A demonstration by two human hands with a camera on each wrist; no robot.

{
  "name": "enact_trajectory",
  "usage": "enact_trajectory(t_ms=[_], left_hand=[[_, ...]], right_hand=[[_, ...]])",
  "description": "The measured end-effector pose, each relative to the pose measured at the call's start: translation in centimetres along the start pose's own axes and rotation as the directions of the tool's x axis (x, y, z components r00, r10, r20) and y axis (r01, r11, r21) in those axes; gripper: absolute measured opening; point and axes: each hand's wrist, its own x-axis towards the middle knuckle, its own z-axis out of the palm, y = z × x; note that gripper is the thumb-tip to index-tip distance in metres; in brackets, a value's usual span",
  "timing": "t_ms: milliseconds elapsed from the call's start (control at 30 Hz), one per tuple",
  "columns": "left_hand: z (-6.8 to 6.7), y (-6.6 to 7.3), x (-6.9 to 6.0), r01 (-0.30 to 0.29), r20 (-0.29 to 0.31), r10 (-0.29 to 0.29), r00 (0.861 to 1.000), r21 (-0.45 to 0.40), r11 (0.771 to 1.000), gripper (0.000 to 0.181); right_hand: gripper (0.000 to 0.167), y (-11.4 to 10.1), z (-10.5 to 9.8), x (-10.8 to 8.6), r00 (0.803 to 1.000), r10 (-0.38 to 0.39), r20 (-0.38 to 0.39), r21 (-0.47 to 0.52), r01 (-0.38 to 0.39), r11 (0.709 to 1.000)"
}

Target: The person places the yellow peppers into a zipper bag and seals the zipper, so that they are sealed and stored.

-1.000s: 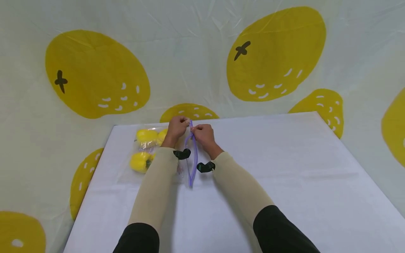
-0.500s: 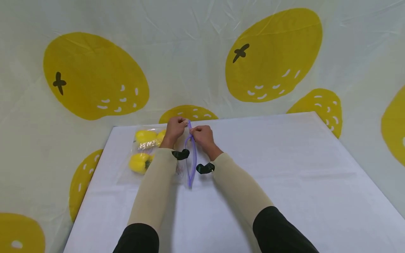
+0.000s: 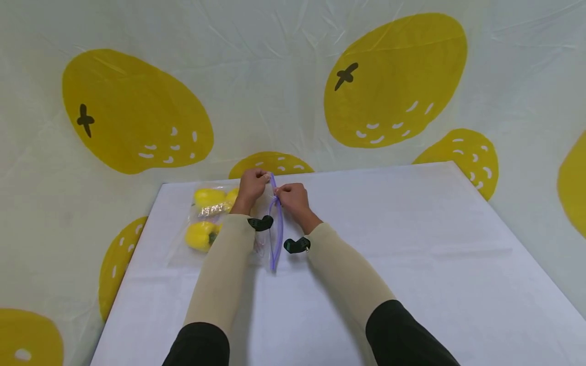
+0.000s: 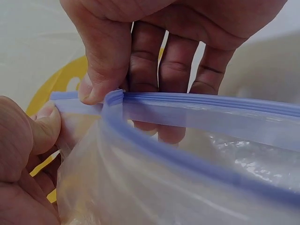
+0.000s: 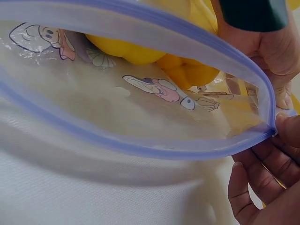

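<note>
A clear zip bag (image 3: 277, 234) with a purple seal lies on its side at the left of the table, several yellow bell peppers (image 3: 200, 235) inside. My left hand (image 3: 252, 187) pinches the far corner of the seal between thumb and fingers. Just beside it, my right hand (image 3: 294, 198) pinches the seal, its thumb on one side and fingers on the other, as the left wrist view shows. Past the right hand the bag's mouth (image 4: 201, 140) gapes. In the right wrist view, cartoon prints and yellow peppers (image 5: 187, 70) appear through the mouth. My left forearm hides part of the bag.
A white cloth covers the table (image 3: 389, 254). Behind it hangs a pale sheet (image 3: 270, 101) printed with large yellow fruit. Small black cameras (image 3: 297, 245) sit on both wrists.
Both hands keep their pinch on the seal near its far corner. The whole view shifts slightly; otherwise hands and bag stay almost in place.
</note>
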Motion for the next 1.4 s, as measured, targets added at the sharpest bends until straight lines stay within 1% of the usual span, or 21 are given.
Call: enact_trajectory(t_ms=[333, 500, 800, 1100, 1400], left_hand=[[0.1, -0.1, 0.0, -0.023, -0.025, 0.023, 0.999, 0.009, 1.000, 0.026], [0.1, 0.0, -0.1, -0.019, -0.034, 0.019, 0.999, 0.015, 1.000, 0.027], [-0.1, 0.0, -0.1, -0.006, -0.029, 0.005, 1.000, -0.012, 1.000, 0.026], [-0.1, -0.4, 0.2, -0.006, -0.046, 0.005, 0.999, -0.026, 1.000, 0.024], [-0.3, -0.6, -0.1, -0.019, -0.049, 0.017, 0.999, -0.024, 1.000, 0.025]], right_hand=[[0.031, 0.4, -0.2, -0.2, 0.999, -0.037, 0.000, -0.036, 0.037, 0.999], [0.031, 0.7, -0.2, -0.1, 0.999, -0.028, 0.018, -0.043, 0.029, 0.999], [0.030, 1.0, -0.3, -0.2, 0.999, -0.035, 0.031, -0.038, 0.036, 0.999], [0.031, 1.4, -0.3, -0.3, 0.999, -0.019, 0.045, -0.035, 0.020, 0.999], [0.030, 1.8, -0.3, -0.8, 0.997, -0.056, 0.045, -0.043, 0.058, 0.997]])
